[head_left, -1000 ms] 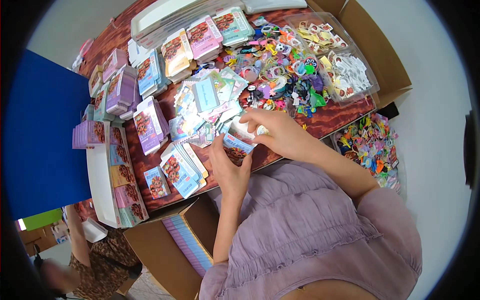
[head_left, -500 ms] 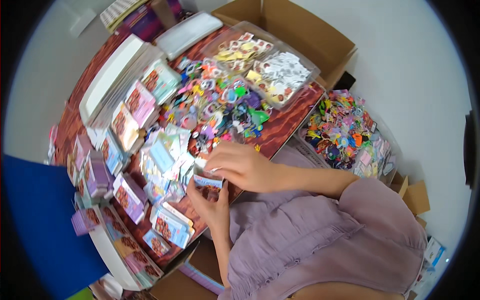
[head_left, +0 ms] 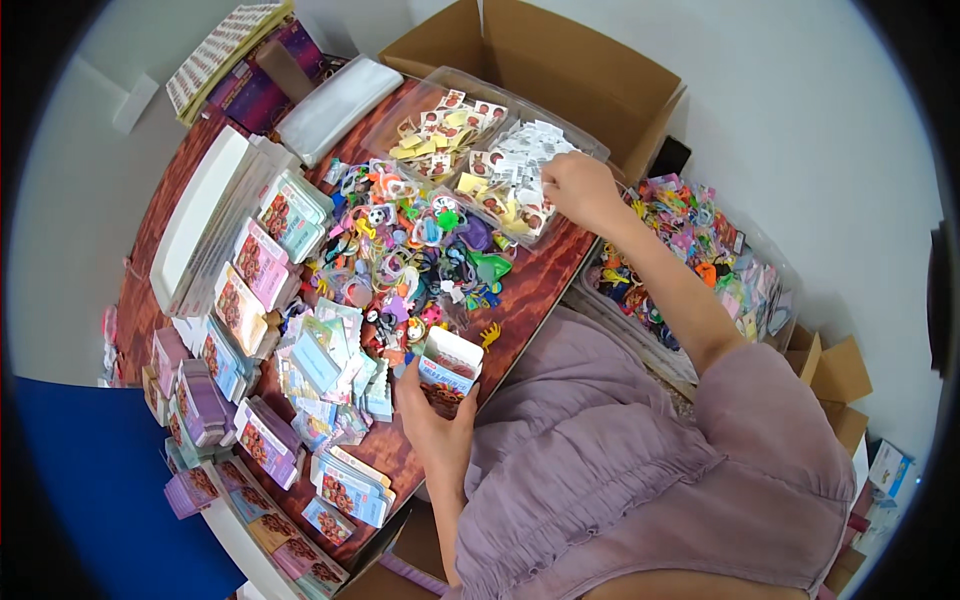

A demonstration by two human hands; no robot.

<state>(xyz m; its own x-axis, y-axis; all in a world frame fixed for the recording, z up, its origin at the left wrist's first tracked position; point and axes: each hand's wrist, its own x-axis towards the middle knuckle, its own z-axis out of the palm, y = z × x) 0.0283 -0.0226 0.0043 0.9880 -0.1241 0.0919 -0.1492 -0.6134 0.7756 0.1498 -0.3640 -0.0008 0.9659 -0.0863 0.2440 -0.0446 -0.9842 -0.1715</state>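
My left hand [head_left: 438,420] is closed around a small light-blue carton [head_left: 446,371] with a picture on its front. The carton stands upright with its top flap raised, near the table's front edge. My right hand [head_left: 583,188] is over the right part of a clear divided plastic tray [head_left: 375,140]. Its fingers are drawn together at a heap of white paper slips [head_left: 535,143]; what they pinch, if anything, is hidden. Beside the slips lie small picture stickers [head_left: 500,205] with yellow backs. Left of the tray spreads a pile of small colourful toys [head_left: 410,235].
Stacks of flat cartons [head_left: 265,262] and a heap of small pastel packets [head_left: 330,350] cover the table's left. A clear bin of trinkets [head_left: 690,265] stands right of the table. An open cardboard box [head_left: 580,60] is behind the tray. A white box [head_left: 200,225] stands far left.
My right hand has left the carton and moved up and right to the tray's white slips. My left hand keeps the carton, now more upright, with its open top showing.
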